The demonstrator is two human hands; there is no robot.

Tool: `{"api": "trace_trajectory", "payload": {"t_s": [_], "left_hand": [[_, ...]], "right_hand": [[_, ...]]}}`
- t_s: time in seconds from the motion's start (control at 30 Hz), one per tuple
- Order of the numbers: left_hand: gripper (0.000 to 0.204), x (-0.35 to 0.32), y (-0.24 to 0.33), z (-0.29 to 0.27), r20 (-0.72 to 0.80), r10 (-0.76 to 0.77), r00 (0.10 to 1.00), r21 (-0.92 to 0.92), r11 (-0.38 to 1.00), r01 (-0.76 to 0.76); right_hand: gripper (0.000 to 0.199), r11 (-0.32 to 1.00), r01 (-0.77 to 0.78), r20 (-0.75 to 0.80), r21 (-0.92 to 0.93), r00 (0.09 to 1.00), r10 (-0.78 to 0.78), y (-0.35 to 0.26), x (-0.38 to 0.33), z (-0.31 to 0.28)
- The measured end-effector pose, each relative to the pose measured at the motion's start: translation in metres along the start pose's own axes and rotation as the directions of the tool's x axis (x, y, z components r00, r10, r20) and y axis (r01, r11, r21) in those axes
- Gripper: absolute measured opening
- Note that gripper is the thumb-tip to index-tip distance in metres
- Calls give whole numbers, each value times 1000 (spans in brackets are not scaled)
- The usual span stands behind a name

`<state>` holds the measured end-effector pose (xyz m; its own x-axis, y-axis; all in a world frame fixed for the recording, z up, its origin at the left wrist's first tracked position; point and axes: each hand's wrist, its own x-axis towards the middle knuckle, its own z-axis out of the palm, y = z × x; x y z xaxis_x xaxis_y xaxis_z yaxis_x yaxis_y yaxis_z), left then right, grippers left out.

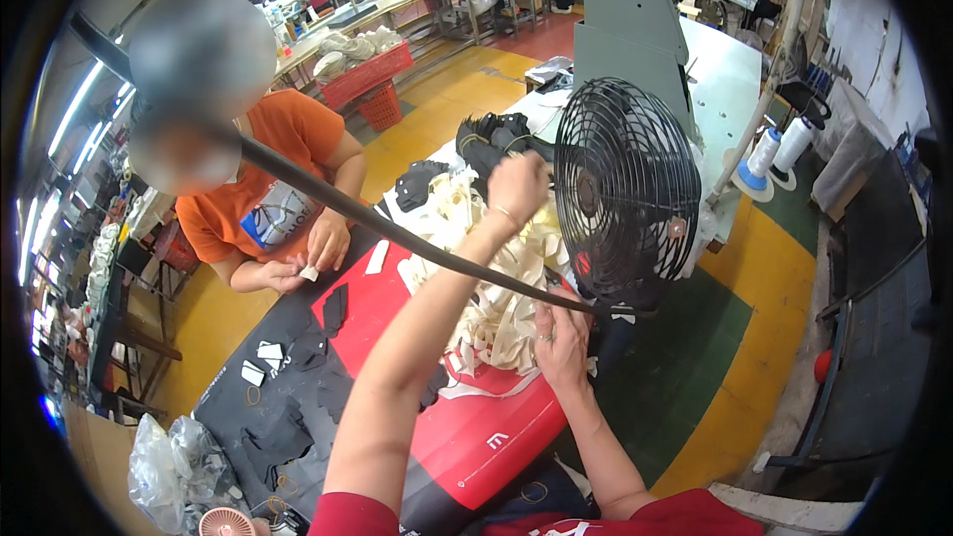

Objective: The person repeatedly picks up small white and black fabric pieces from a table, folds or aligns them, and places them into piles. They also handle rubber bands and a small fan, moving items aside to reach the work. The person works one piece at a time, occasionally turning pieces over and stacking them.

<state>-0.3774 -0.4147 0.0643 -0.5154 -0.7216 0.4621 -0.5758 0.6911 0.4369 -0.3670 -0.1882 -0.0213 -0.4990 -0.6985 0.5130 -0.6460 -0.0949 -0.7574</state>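
My left hand [519,186] reaches across a heaped pile of cream fabric strips [486,333], beside the black fan [627,189]. Its fingers are curled, and what they hold, if anything, is hidden. Just past it lie bundled black fabric pieces [488,139]. My right hand [563,345] is at the pile's right edge, below the fan. Its fingers are bent, partly covered by a dark curved bar [427,250]; I cannot make out what is in them. The pile rests on a red and black table cover [486,437].
Across the table on the left, a co-worker in an orange shirt [293,134] handles a small white piece [310,274]. Dark scraps [283,437] and white tags [253,372] lie on the table's left. Thread cones [791,146] stand right; a red crate [367,76] sits behind.
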Motion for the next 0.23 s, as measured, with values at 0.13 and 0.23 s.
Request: {"api": "trace_trajectory", "payload": {"t_s": [0.13,0.23], "left_hand": [[22,1,-29,-68,-287,-69,956,-161,987,23],[25,-29,-43,-125,81,-411,908,-336,847,413]], "right_hand": [[26,995,26,-86,-97,996,-35,-5,0,-2],[20,964,160,-127,-214,973,-190,-15,1,-8]]}}
